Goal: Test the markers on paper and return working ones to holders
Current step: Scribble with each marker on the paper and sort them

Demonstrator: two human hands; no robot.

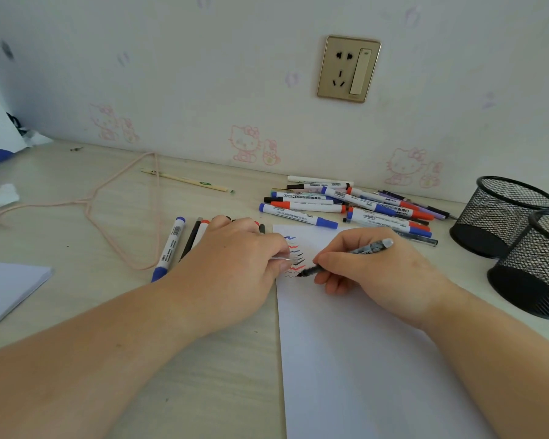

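The right hand [374, 270] pinches a dark pen [349, 256], its tip touching the paper [362, 359] beside a column of blue, red and black squiggles [295, 256]. The left hand [235, 264] rests at the paper's left edge, fingers curled round a thin silvery piece [281, 258] that looks like a pen cap's clip; I cannot tell for sure.

Beyond the paper's far edge lies a pile of markers [355, 204] with blue, red and black caps; several barrels read "WHITEBOARD" upside down, and barcodes show, the small print unreadable. Left of the left hand lie a blue marker [168, 248] with a barcode and a few more, partly hidden behind the hand.

2 black mesh holders [501, 213] [542, 264] stand at the right, touching. A pink cord [86, 201] and a pencil [184, 180] lie further back on the desk [61, 172]. A gold wall socket [349, 68] sits above.
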